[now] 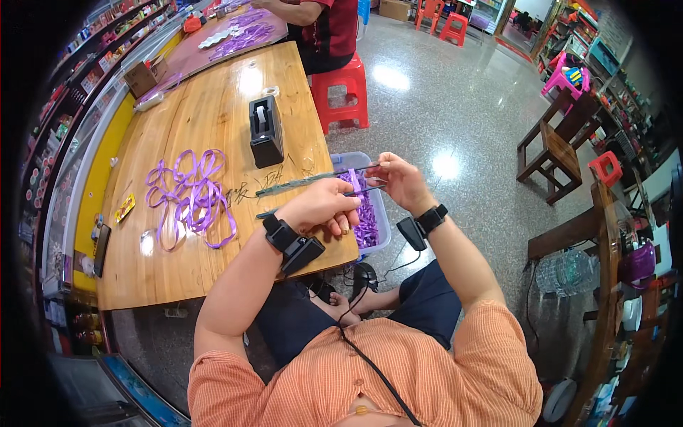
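Observation:
My right hand [402,181], past the table's right edge, is closed with fingertips pinching the dark end of a long thin grey-green strip [302,183]. That strip runs left over the tabletop, past the top of my left hand [324,206]. My left hand has its fingers curled by the table edge, and a second thin dark strand [366,190] stretches from it to my right hand. What these strands are made of is too fine to make out. Below both hands, a clear plastic bin [382,231] holds a heap of purple ribbon pieces [366,224].
Loops of purple ribbon [192,196] lie on the wooden table [178,270]. A black tape dispenser [265,133] stands beyond my hands. A small yellow packet [124,208] is at left. Another person [331,35] sits on a red stool [341,92]; a wooden chair [558,149] stands right.

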Motion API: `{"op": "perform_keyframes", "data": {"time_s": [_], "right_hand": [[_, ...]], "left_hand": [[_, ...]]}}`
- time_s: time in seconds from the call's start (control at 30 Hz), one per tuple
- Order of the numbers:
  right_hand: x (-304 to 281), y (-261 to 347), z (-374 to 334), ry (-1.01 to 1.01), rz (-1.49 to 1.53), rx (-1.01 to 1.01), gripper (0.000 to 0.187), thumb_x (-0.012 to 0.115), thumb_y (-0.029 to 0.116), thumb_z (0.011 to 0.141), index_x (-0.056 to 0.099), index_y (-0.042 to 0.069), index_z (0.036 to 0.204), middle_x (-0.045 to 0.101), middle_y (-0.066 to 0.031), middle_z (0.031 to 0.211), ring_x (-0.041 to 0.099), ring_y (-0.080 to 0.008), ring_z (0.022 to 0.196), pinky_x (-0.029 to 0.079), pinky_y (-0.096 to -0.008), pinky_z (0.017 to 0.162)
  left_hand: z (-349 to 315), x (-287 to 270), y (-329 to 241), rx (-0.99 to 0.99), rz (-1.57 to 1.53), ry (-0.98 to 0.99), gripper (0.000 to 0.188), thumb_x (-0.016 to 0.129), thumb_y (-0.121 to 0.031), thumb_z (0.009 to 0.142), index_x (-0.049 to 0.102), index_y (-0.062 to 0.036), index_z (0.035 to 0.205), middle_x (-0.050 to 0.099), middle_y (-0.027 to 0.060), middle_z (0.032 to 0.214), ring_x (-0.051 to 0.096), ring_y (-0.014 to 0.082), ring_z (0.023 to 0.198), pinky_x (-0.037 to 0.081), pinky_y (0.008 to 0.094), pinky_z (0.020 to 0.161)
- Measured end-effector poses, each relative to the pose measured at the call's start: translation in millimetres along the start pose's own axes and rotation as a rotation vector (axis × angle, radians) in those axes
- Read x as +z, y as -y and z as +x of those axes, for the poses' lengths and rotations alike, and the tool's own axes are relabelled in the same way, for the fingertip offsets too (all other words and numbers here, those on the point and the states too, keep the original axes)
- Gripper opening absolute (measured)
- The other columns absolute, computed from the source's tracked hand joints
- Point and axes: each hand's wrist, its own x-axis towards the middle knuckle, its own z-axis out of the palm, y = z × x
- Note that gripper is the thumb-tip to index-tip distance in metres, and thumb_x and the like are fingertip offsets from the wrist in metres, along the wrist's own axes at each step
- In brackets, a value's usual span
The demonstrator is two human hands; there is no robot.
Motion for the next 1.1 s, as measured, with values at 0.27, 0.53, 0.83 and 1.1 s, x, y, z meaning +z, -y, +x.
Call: {"op": "perform_keyframes", "data": {"time_s": [0.27, 0.53, 0.83, 1.1], "right_hand": [[24.6, -30.1, -12.7, 0.087, 0.089, 0.170, 0.026, 0.053, 0.031, 0.098, 0.061, 0.009, 0.107, 0.066, -0.0070, 0.114, 0.061, -0.0191, 0.103, 0.048, -0.0394, 0.091], [-6.3, -47.7, 3.5, 0.069, 0.099, 0.209, 0.013, 0.064, 0.021, 0.095, 0.065, 0.012, 0.104, 0.066, -0.0024, 0.100, 0.062, -0.0170, 0.096, 0.050, -0.0432, 0.092], [2.9, -61.7, 21.7, 0.243, 0.216, 0.362, 0.031, 0.061, 0.026, 0.094, 0.063, 0.004, 0.117, 0.067, -0.0141, 0.116, 0.065, -0.0271, 0.108, 0.050, -0.0448, 0.096], [19.6, -52.6, 8.2, 0.110, 0.178, 0.329, 0.031, 0.062, 0.022, 0.094, 0.061, 0.004, 0.118, 0.066, -0.0121, 0.117, 0.065, -0.0268, 0.105, 0.049, -0.0448, 0.096]], "left_hand": [[-0.5, -0.7, 3.3, -0.003, -0.036, 0.013, 0.028, 0.057, -0.014, 0.099, 0.051, 0.0061, 0.117, 0.068, 0.0105, 0.077, 0.065, 0.0112, 0.055, 0.052, 0.0197, 0.044], [1.5, 0.3, 4.2, -0.009, -0.042, -0.005, 0.026, 0.057, -0.014, 0.099, 0.052, 0.0042, 0.117, 0.068, 0.0102, 0.077, 0.065, 0.0116, 0.054, 0.051, 0.0197, 0.043], [-0.5, 2.6, -0.4, -0.017, -0.034, 0.011, 0.032, 0.056, -0.013, 0.099, 0.051, 0.0037, 0.126, 0.068, 0.0101, 0.078, 0.065, 0.0115, 0.054, 0.051, 0.0200, 0.043], [-4.4, 3.5, -2.4, -0.015, -0.018, -0.004, 0.031, 0.055, -0.013, 0.099, 0.051, 0.0029, 0.125, 0.067, 0.0093, 0.078, 0.064, 0.0111, 0.054, 0.050, 0.0199, 0.043]]}}
